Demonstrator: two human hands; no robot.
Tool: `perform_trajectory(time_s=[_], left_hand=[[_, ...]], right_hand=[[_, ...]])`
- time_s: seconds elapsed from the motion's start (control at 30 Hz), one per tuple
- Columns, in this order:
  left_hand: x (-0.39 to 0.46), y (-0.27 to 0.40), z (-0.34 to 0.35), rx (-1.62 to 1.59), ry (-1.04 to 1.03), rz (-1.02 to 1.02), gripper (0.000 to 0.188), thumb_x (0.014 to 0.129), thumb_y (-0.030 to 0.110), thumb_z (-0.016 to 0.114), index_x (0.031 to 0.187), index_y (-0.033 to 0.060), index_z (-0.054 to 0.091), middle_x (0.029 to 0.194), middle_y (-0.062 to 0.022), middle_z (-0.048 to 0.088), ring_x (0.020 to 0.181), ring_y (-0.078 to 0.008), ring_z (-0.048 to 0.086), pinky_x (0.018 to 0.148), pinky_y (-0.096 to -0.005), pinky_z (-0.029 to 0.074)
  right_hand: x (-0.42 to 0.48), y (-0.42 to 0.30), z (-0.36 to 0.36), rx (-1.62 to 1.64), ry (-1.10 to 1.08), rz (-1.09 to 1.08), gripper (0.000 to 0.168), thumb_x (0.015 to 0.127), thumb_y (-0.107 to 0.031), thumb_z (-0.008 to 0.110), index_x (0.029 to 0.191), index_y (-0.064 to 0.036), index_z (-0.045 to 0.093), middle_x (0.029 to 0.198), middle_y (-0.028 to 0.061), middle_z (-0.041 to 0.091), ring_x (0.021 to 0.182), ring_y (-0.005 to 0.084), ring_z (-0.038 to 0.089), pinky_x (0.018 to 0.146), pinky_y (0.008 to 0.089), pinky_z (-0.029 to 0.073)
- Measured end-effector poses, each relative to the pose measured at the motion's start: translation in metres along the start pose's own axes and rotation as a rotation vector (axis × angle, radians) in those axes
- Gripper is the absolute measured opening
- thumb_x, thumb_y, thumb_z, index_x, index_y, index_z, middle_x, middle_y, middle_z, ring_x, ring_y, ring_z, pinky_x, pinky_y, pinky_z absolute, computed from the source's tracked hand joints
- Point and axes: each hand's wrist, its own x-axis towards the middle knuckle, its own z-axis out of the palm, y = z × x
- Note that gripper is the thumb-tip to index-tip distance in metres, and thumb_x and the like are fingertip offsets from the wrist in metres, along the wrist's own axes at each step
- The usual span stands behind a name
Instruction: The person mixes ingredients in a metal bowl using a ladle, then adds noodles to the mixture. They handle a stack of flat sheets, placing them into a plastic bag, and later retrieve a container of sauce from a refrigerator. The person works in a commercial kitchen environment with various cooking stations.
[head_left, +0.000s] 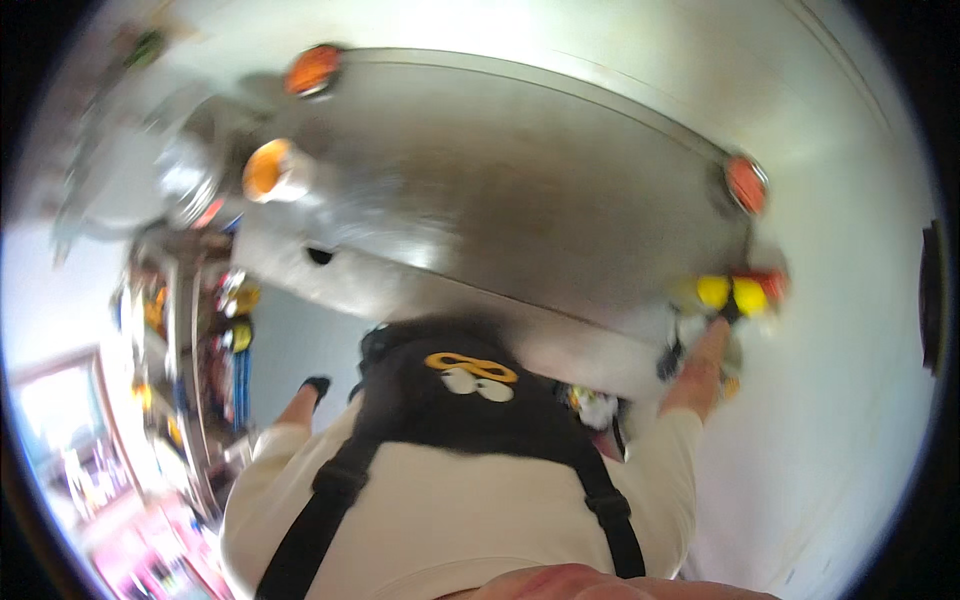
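Note:
My right hand (723, 319) reaches to the far right end of a griddle-like metal plate (487, 172), where something black covers its end. Two yellow items (731, 295) and a red item (772, 285) lie right at it. Blur hides the fingers, so I cannot tell whether any of these is held. My left hand (318, 385) hangs low at my left side over the floor, dark at its end, its fingers not distinguishable. A white cup-like container (277, 172) with orange inside stands on the left end of the plate.
Round orange-red items sit at the plate's back left corner (313, 70) and right corner (747, 184). A metal front ledge (360, 289) with a dark hole borders my black apron (450, 405). Shelving (176, 330) with bottles stands at left. A pale wall (832, 300) rises at right.

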Motion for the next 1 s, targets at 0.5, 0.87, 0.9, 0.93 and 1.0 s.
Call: perform_trajectory(time_s=[0.5, 0.87, 0.9, 0.93, 1.0], left_hand=[[-0.086, 0.089, -0.008, 0.305, 0.262, 0.263, 0.046, 0.091, 0.036, 0.03, 0.117, 0.0097, 0.058, 0.126, -0.0139, 0.052, 0.118, -0.0295, 0.049, 0.098, -0.0413, 0.039], [-0.055, 0.131, -0.326, -1.669, 0.436, 0.838, 0.041, 0.082, 0.043, 0.058, 0.109, 0.0119, 0.057, 0.096, -0.0036, 0.059, 0.092, -0.0164, 0.056, 0.078, -0.0353, 0.044], [-0.044, 0.13, -0.35, -1.679, 0.449, 0.825, 0.042, 0.082, 0.043, 0.059, 0.111, 0.0124, 0.057, 0.099, -0.0035, 0.058, 0.096, -0.0166, 0.054, 0.079, -0.0357, 0.044], [-0.036, 0.135, -0.383, -1.67, 0.451, 0.835, 0.044, 0.082, 0.043, 0.06, 0.113, 0.013, 0.056, 0.102, -0.0034, 0.057, 0.099, -0.0169, 0.052, 0.08, -0.0361, 0.043], [-0.004, 0.136, -0.416, -1.137, 0.906, 1.116, 0.043, 0.083, 0.038, 0.06, 0.115, 0.01, 0.057, 0.11, -0.0074, 0.058, 0.103, -0.0198, 0.052, 0.082, -0.0363, 0.044]], right_hand=[[-0.089, 0.089, 0.0, 0.281, -0.2, 0.271, 0.061, 0.085, -0.004, 0.048, 0.141, -0.02, 0.029, 0.14, 0.0097, 0.037, 0.118, 0.0266, 0.043, 0.093, 0.0455, 0.038], [-0.403, -0.152, 0.294, -0.144, -1.265, 0.204, 0.032, 0.095, -0.03, 0.045, 0.118, -0.012, 0.058, 0.086, 0.0028, 0.061, 0.069, 0.0086, 0.053, 0.059, 0.0222, 0.042], [-0.47, -0.23, 0.327, -0.344, -1.283, 0.117, 0.032, 0.095, -0.029, 0.045, 0.116, -0.011, 0.059, 0.09, 0.0025, 0.062, 0.073, 0.0101, 0.056, 0.063, 0.0246, 0.045], [-0.506, -0.234, 0.362, -0.37, -1.352, 0.057, 0.032, 0.094, -0.028, 0.046, 0.116, -0.009, 0.059, 0.092, 0.002, 0.062, 0.076, 0.0104, 0.056, 0.065, 0.0249, 0.045], [-0.577, -0.23, 0.436, -0.257, -1.482, -0.074, 0.033, 0.094, -0.027, 0.048, 0.115, -0.005, 0.059, 0.1, 0.0031, 0.062, 0.087, 0.0108, 0.057, 0.072, 0.0246, 0.045]])
